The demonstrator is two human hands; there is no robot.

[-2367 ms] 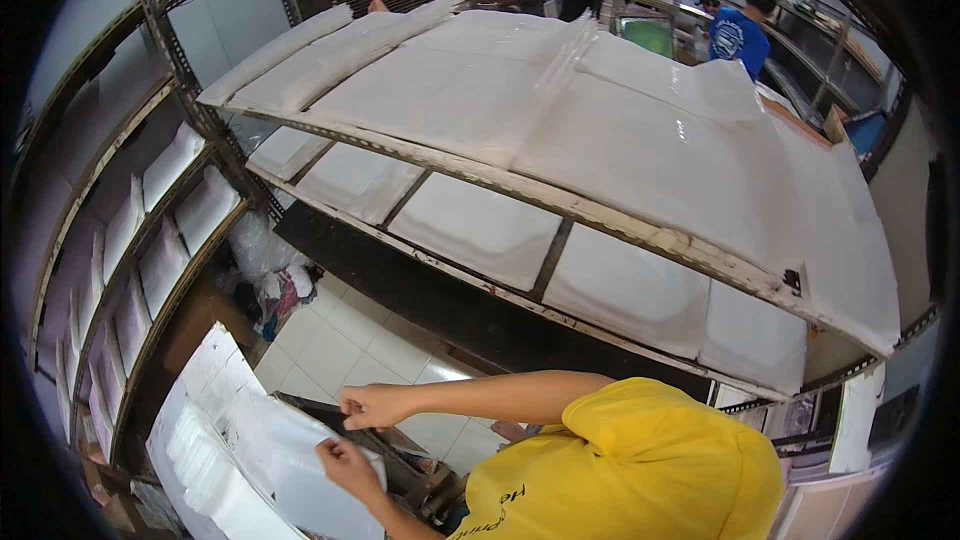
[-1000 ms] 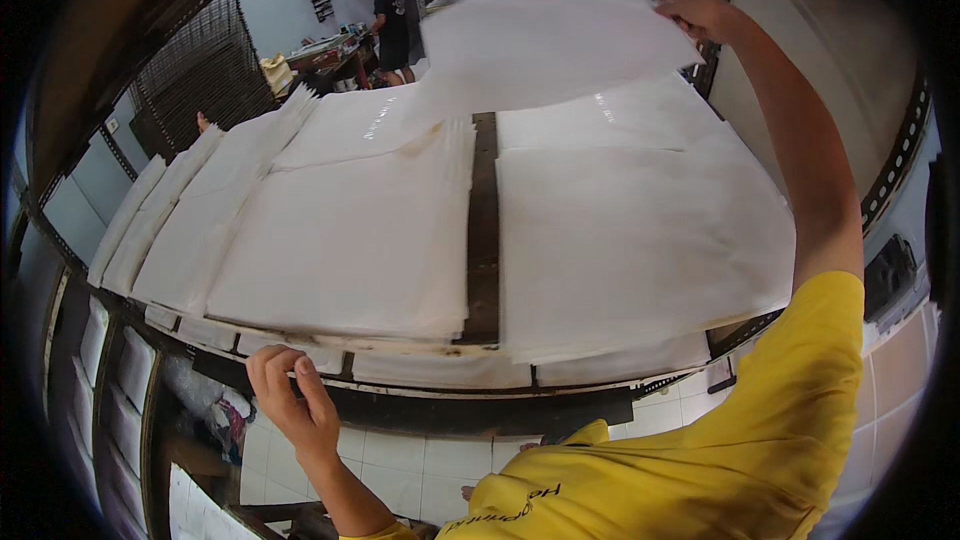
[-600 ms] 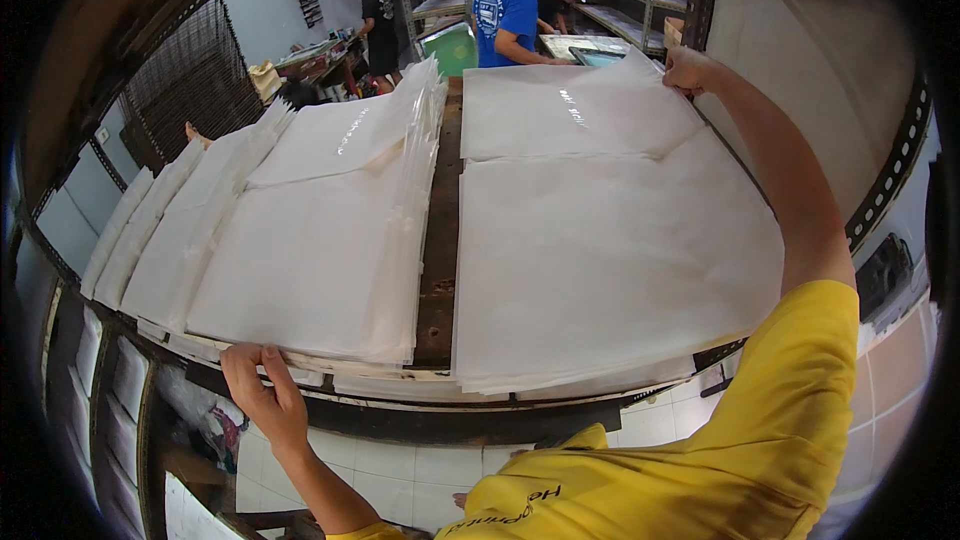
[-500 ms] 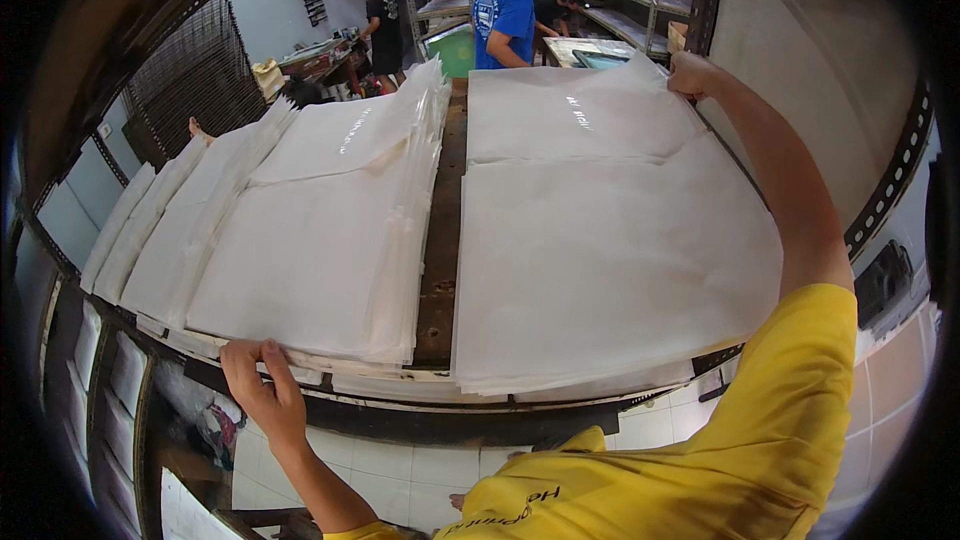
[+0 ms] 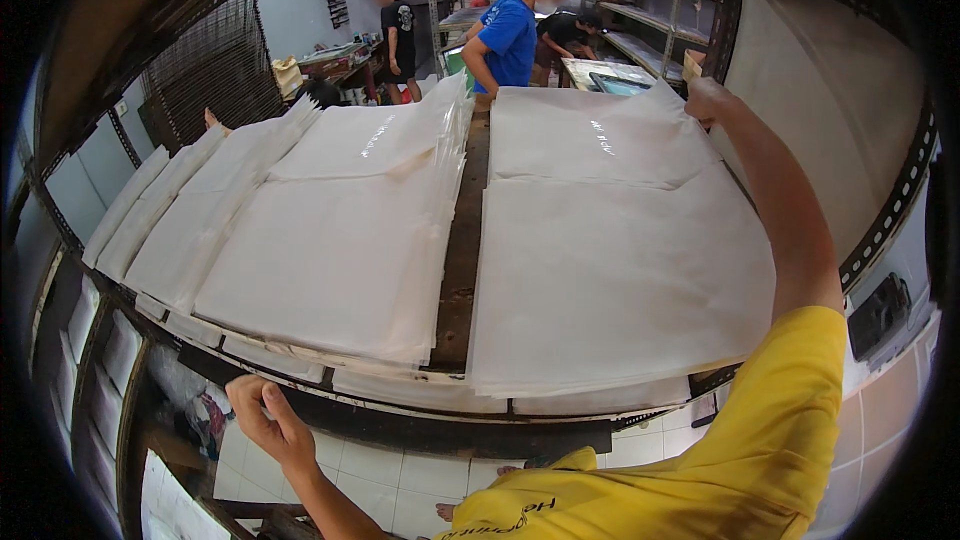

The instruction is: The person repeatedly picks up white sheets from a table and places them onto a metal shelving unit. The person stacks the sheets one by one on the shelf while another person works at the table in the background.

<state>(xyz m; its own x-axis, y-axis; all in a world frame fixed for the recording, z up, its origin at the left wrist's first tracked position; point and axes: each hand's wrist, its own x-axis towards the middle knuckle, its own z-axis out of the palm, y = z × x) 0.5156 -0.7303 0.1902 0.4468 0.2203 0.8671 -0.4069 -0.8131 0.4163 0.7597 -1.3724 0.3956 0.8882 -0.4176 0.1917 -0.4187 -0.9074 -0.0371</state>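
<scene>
A wide stack of thin white sheets lies on the right of the shelf, creased across its upper part. At its far right corner my right hand is closed, pinching the raised edge of a sheet. My right arm reaches along the stack's right side. My left hand is held just in front of the shelf's front edge, fingers curled and apart from the sheets; nothing shows in it. Left of a dark gap sits another white stack, its right edges loose and its far corner curling up.
More white stacks overlap toward the left. A dark board shows between the two large stacks. Perforated metal posts frame the right side. Beyond the shelf, a person in blue and others stand near tables and metal racks.
My left hand has come off the shelf's front edge and dropped slightly toward me. My right hand stays at the far corner. The view has shifted, and the person in blue has turned and leaned.
</scene>
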